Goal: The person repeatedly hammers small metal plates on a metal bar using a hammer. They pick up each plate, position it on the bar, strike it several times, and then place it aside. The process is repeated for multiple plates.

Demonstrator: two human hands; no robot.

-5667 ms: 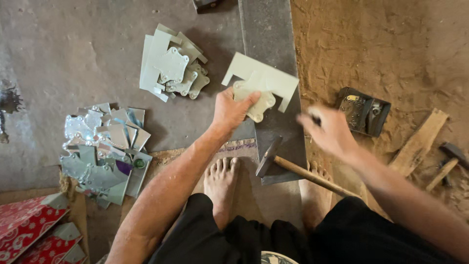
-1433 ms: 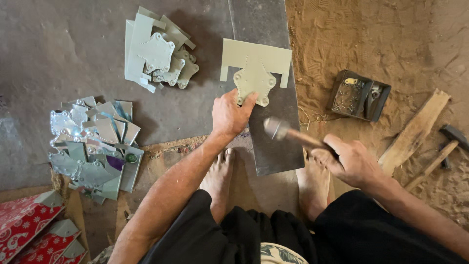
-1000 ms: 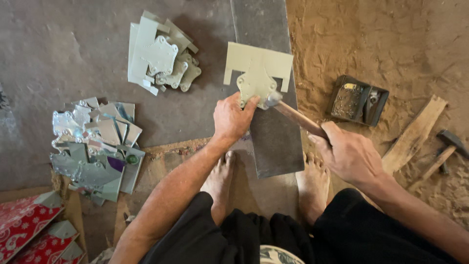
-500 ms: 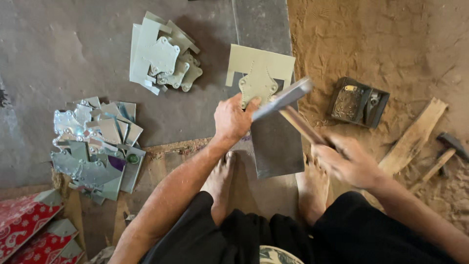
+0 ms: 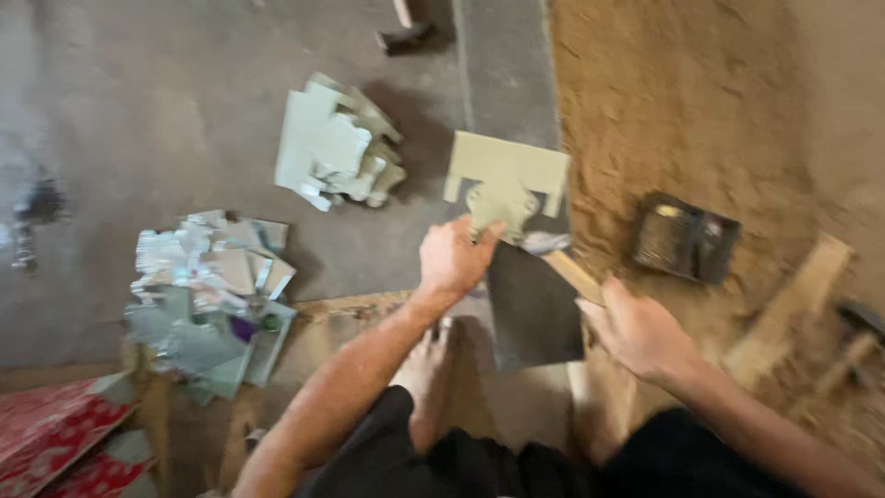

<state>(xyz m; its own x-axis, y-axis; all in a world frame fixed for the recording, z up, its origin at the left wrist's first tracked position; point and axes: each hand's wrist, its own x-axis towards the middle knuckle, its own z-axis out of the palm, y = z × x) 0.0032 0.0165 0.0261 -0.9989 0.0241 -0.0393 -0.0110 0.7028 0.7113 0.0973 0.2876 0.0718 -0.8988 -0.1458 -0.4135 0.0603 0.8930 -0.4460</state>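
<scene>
Pinning a pale, lobed cut-out piece [image 5: 489, 205] against a flat cream sheet [image 5: 509, 168], the left hand [image 5: 454, 258] is seen with its fingertips pressed down on the piece's lower edge; the fingers are closed together on it rather than spread. The piece and sheet are laid on a dark flat slab [image 5: 533, 304] that runs along the ground between grey floor [image 5: 166, 111] and sandy earth [image 5: 682, 111].

The right hand [image 5: 636, 332] is wrapped around the wooden handle of a hammer [image 5: 567, 267], the fist closed on the handle's rear part; the blurred metal head is found just beside the left fingertips, at the near edge of the piece.

The sheet is judged to be thin, light and stiff, probably springy under blows, with cut edges that could be sharp; it would be best held flat by pressure from above, near an edge and away from the struck spot. The hammer is judged head-heavy, and is properly gripped far back on the handle, as shown.

Relative to the grip, the piece lies just ahead of the left fingers and partly under them, while the hammer head lies well forward of the right fist.

A heap of similar pale cut-outs [image 5: 336, 152] rests on the floor to the left, and a pile of shiny scraps [image 5: 212, 300] lies nearer. A dark small box [image 5: 687, 238] sits on the earth.
</scene>
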